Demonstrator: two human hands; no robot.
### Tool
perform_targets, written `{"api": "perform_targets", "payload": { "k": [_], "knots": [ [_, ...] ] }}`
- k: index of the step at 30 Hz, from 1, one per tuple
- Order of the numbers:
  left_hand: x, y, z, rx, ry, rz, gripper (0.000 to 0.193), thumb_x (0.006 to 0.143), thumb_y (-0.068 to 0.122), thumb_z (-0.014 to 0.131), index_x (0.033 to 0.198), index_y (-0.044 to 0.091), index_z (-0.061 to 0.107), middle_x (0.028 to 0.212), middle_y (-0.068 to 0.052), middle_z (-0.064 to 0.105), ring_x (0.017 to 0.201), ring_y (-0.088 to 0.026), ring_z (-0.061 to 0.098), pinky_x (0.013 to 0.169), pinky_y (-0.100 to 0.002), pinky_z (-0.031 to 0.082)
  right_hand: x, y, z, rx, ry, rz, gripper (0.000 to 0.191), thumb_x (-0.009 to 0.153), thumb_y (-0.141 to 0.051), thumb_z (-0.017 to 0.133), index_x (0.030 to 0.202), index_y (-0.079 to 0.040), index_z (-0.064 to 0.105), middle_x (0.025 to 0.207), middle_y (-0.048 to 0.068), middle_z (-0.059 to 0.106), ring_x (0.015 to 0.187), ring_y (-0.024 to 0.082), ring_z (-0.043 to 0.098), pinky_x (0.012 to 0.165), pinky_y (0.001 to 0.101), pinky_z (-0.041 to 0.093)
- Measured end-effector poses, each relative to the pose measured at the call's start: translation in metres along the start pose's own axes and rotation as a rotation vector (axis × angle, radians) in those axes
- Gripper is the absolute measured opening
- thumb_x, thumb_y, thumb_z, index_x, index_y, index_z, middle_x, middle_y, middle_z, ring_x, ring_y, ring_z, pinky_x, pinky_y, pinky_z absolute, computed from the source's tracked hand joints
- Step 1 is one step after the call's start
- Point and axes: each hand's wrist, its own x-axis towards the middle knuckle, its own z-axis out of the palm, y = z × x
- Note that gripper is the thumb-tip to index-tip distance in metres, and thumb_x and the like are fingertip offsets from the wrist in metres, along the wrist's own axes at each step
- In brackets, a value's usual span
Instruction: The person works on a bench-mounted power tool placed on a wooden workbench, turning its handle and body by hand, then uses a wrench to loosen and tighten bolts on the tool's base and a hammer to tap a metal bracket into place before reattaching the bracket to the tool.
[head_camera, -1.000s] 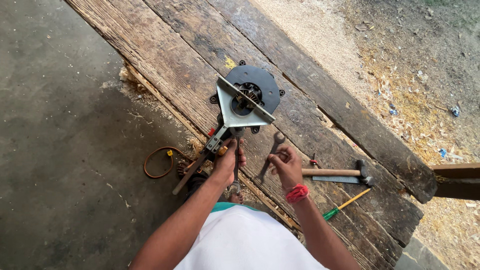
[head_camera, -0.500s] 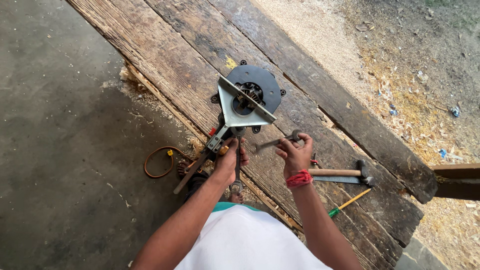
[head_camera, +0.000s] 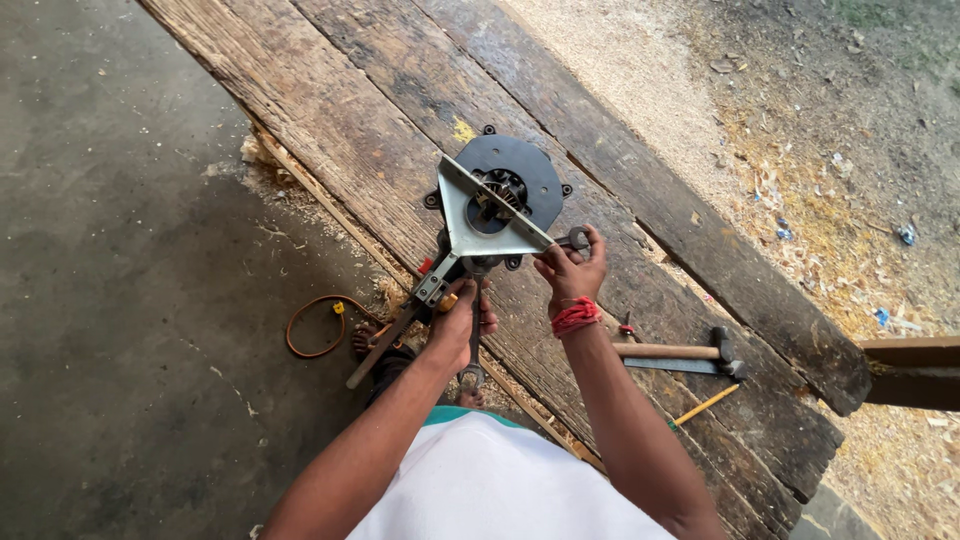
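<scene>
A round black motor housing (head_camera: 528, 168) with a grey triangular metal bracket (head_camera: 462, 225) across it stands on weathered wooden planks (head_camera: 340, 120). My left hand (head_camera: 462, 318) grips a spanner (head_camera: 473, 350) whose head sits under the bracket's lower edge. My right hand (head_camera: 570, 268), with a red thread at the wrist, holds a second spanner (head_camera: 578, 238) against the bracket's right corner. Copper windings show inside the housing's opening.
A hammer (head_camera: 680, 352) and a flat file lie on the planks to my right, with a yellow-handled tool (head_camera: 705, 405) below them. A coil of brown wire (head_camera: 318, 325) lies on the concrete floor at left. Sawdust covers the ground at right.
My right hand has picked up a spanner from the planks and risen to the bracket's right corner. My left hand stays on its spanner under the bracket.
</scene>
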Motion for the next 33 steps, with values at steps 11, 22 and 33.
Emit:
{"api": "perform_targets", "payload": {
  "k": [11, 22, 33],
  "knots": [
    [-0.003, 0.006, 0.005, 0.004, 0.037, -0.026, 0.027, 0.106, 0.034, 0.052, 0.112, 0.012, 0.066, 0.073, 0.0, 0.061, 0.062, -0.013, 0.063, 0.057, -0.031, 0.056, -0.011, -0.002, -0.007, 0.034, 0.054, 0.127, 0.048, 0.091, 0.0, 0.071, 0.127, -0.003, 0.04, 0.092, 0.019, 0.073, 0.073, 0.028, 0.077, 0.053, 0.0298, 0.063],
    [0.004, 0.006, -0.001, 0.005, 0.009, 0.017, 0.026, 0.107, 0.034, 0.05, 0.111, 0.013, 0.065, 0.071, 0.001, 0.06, 0.059, -0.012, 0.062, 0.054, -0.03, 0.054, -0.048, 0.011, -0.037, 0.166, -0.062, 0.294, 0.009, 0.094, -0.006, 0.069, 0.091, -0.006, 0.061, 0.089, 0.014, 0.075, 0.079, 0.024, 0.078, 0.06, 0.0271, 0.063],
    [-0.001, 0.013, 0.002, 0.025, 0.009, -0.002, 0.027, 0.107, 0.034, 0.05, 0.113, 0.013, 0.066, 0.071, 0.002, 0.06, 0.06, -0.012, 0.061, 0.055, -0.029, 0.054, -0.057, 0.017, -0.041, 0.268, -0.078, 0.287, 0.009, 0.095, -0.004, 0.069, 0.091, -0.004, 0.061, 0.093, 0.014, 0.073, 0.085, 0.025, 0.078, 0.066, 0.0275, 0.065]
  ]
}}
